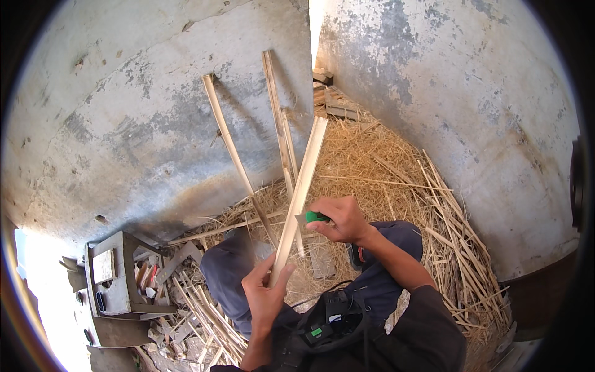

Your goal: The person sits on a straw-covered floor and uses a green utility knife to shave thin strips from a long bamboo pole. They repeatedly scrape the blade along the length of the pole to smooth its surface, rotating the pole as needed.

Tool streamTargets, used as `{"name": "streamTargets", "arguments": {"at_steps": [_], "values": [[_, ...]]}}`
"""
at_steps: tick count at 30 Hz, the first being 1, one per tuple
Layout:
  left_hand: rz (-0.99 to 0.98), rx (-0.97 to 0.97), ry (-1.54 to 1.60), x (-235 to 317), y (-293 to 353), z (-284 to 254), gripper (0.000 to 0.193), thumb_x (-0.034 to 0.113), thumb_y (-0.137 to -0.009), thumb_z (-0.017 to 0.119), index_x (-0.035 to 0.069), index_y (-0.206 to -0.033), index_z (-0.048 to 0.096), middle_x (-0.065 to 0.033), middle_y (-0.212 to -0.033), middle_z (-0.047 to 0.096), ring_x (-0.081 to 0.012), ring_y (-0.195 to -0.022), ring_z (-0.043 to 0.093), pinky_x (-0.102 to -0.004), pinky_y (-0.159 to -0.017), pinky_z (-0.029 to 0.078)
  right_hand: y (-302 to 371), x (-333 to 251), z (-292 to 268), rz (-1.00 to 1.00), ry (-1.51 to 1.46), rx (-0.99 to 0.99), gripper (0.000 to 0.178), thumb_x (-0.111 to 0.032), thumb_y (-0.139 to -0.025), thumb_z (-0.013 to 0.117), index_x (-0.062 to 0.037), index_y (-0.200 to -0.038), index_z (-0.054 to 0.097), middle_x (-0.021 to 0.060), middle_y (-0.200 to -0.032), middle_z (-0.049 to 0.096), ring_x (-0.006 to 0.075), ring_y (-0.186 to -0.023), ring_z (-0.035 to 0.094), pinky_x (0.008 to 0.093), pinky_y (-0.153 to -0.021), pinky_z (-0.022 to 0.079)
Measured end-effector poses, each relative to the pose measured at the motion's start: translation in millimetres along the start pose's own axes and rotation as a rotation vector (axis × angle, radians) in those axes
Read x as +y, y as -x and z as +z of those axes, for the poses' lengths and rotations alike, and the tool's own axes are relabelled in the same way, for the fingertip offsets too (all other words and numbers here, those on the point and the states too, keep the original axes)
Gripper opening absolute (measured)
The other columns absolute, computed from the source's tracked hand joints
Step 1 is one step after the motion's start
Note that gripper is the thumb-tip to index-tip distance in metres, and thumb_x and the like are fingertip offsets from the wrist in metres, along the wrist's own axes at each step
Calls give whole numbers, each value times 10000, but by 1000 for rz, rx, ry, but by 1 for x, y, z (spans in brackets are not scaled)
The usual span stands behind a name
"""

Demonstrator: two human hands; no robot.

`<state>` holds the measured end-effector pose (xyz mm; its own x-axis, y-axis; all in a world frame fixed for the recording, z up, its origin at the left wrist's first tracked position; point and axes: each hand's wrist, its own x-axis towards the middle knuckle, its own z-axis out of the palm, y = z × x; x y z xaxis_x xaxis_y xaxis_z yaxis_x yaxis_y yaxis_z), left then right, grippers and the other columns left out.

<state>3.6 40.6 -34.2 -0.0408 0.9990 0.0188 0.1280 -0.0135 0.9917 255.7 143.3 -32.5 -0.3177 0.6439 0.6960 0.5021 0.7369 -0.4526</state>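
My left hand (265, 290) is closed round the lower end of a long split bamboo strip (300, 193), which slants up and away to the right with its pale inner face showing. In my right hand (344, 221) is a knife with a green handle (317, 217), gripped in closed fingers. Its short grey blade (301, 219) points left and lies against or just over the strip's right edge, near mid-length; I cannot tell whether it touches. The handle's rear part is hidden in the fist.
Several bamboo lengths (228, 137) lean on the wall ahead. Shavings (365, 152) cover the floor, with piled thin sticks (462, 248) at right. A wooden stool-like frame (124, 273) and more strips (207, 316) lie at left. Dark electronic gear (338, 313) rests at my lap.
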Motion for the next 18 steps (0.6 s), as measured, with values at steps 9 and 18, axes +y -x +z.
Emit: {"name": "streamTargets", "arguments": {"at_steps": [9, 18], "values": [[-52, -57, 108, 9, 0, 3, 368, 77, -1007, 802, -47, -1349, 743, 27, -935, 711, -16, -792, 557, -212, -638, 448, 0, -11, 1, -99, 31, 18, 353, -406, -944, 837, -69, -1007, 757, 64, -859, 754, 259, -677, 739, 365, -585, 564], [-26, -94, 171, -4, 8, 1, 350, 68, -1038, 762, -44, -1369, 735, 42, -975, 701, -7, -780, 547, -188, -634, 411, -5, -3, -14, 70, 77, 203, 328, -355, -1012, 778, -31, -1058, 760, 100, -798, 722, 229, -637, 702, 355, -573, 532]]}}
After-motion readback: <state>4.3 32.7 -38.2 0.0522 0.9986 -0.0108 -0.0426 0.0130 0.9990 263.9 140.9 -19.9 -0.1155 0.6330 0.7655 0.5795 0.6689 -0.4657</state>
